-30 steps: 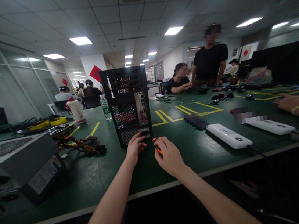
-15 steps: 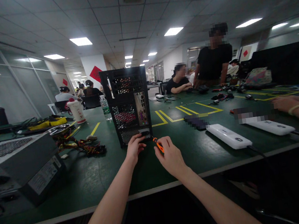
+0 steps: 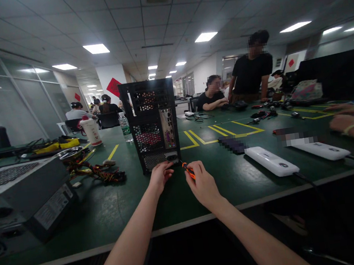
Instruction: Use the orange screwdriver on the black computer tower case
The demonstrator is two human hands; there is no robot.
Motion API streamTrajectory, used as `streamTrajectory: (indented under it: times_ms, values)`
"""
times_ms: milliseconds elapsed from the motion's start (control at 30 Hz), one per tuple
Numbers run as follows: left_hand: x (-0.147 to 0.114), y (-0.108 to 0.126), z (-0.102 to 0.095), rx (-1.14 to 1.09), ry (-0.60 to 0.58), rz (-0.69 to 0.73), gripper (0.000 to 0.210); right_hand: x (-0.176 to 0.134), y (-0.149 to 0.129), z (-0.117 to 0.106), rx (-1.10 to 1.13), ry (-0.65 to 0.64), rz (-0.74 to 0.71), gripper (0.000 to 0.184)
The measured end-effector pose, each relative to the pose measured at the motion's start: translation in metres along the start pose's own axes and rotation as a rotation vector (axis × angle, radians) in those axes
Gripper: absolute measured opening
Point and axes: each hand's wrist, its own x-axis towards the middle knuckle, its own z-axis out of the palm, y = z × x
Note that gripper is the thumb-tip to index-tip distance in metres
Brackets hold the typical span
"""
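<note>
A black computer case (image 3: pixel 158 150) stands upright on the green table, its perforated rear panel facing me. In my right hand (image 3: pixel 203 186) is an orange and black screwdriver (image 3: pixel 188 170), its tip at the lower right corner of the case. My left hand (image 3: pixel 160 178) is at the bottom of the rear panel, touching or nearly touching it just below a power socket (image 3: pixel 171 157). Its thumb and forefinger are drawn together toward the screwdriver's tip; anything between them is too small to make out.
A grey power supply (image 3: pixel 42 204) and bundled cables (image 3: pixel 107 175) lie on the left. Behind them stand a white bottle (image 3: pixel 91 132) and a clear water bottle (image 3: pixel 125 128). On the right are white power strips (image 3: pixel 271 161) and another person's hands (image 3: pixel 343 121). The table edge (image 3: pixel 190 224) runs close to me.
My left hand has dropped slightly down the panel, uncovering the power socket. The screwdriver and my right hand have shifted very little. The other person's hands have moved on the right.
</note>
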Motion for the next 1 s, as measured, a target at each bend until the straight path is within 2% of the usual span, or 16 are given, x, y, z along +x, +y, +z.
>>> streamTrajectory:
  times_ms: [200,367,567,767,1000]
  values:
    - [-0.0013,0.0016,0.0008,-0.003,-0.052,-0.030,0.028,0.0000,0.0020,0.0018,-0.053,0.010,-0.068,0.020]
    - [-0.0004,0.0009,-0.0005,0.001,-0.054,-0.021,0.030,-0.0006,0.0032,0.0004,-0.061,0.005,-0.116,0.017]
    - [-0.0014,0.0013,-0.0007,0.003,-0.065,-0.021,0.030,-0.0013,0.0011,0.0000,-0.048,0.009,-0.020,0.013]
    - [-0.0016,0.0012,0.0004,0.034,-0.050,-0.015,0.030,-0.0011,-0.0013,0.0001,-0.036,0.009,-0.043,0.020]
    - [-0.0014,0.0015,0.0033,0.067,-0.037,-0.038,0.030,-0.0009,0.0000,-0.0016,-0.124,0.022,0.022,0.020]
